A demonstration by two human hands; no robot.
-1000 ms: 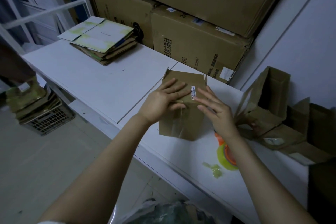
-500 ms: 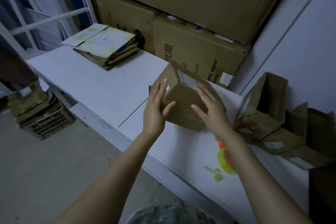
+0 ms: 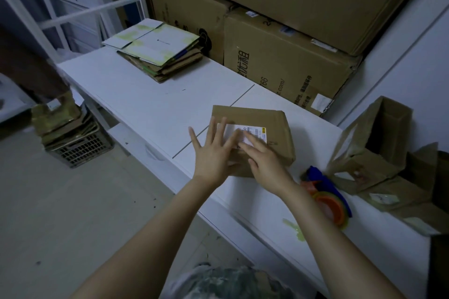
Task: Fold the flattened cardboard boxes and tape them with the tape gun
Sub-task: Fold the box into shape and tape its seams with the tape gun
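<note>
A small brown cardboard box [image 3: 277, 128] with a white shipping label rests on the white table [image 3: 145, 104]. My left hand [image 3: 213, 153] lies flat on its top near the left edge, fingers spread. My right hand [image 3: 264, 160] presses on the label beside it, fingers extended. The tape gun [image 3: 328, 194], blue with an orange-cored roll of clear tape, lies on the table to the right of my right wrist. A stack of flattened boxes [image 3: 160, 53] sits at the table's far left.
Large brown cartons [image 3: 279, 60] are stacked against the back. Folded, open small boxes [image 3: 379, 148] crowd the table's right end by the wall. A dark crate of cardboard [image 3: 77, 145] stands on the floor to the left. A scrap of tape [image 3: 295, 228] lies near the table's front edge.
The box was tilted up and turned over between my hands, then set down flat with the label side up. Both hands now press on its top.
</note>
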